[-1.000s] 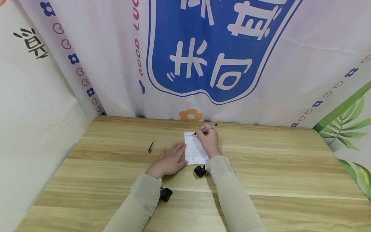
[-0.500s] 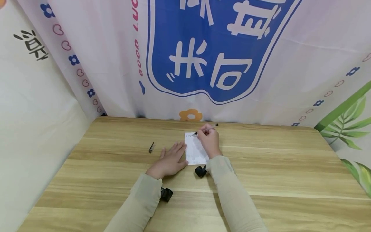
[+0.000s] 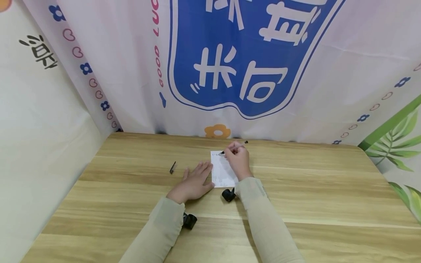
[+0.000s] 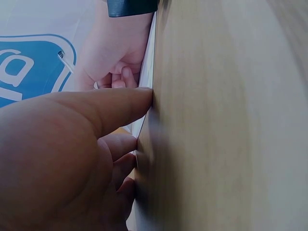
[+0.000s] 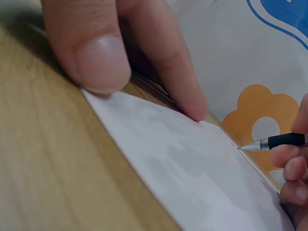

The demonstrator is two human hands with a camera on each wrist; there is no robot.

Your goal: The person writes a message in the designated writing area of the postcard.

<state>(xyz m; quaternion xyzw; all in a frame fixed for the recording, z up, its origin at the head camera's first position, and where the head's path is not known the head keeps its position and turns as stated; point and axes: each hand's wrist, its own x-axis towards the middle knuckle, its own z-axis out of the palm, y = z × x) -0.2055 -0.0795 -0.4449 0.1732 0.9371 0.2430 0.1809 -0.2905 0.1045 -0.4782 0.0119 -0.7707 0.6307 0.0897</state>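
Note:
A small white sheet of paper [image 3: 223, 171] lies on the wooden table, with a short row of tiny marks along its top edge. My right hand [image 3: 239, 160] pinches a pen [image 3: 241, 144], clear-barrelled with a black grip. In the right wrist view the tip of the pen [image 5: 257, 145] meets the paper [image 5: 192, 163] close to those marks. Flat on the table, my left hand [image 3: 192, 183] has its thumb and fingertips resting on the paper's left edge. The left wrist view shows the thumb of my left hand [image 4: 72, 139] pressing at that edge.
Left of the left hand lies a black pen cap [image 3: 173, 167]. Black wrist cameras sit under each sleeve, one by the left cuff [image 3: 189, 221] and one by the right [image 3: 228, 195]. A printed curtain [image 3: 138, 91] hangs behind the table's [image 3: 312, 190] far edge.
The pen tip has shifted slightly right along the top row of marks. The left hand stays in place on the paper; the whole head view has drifted a little.

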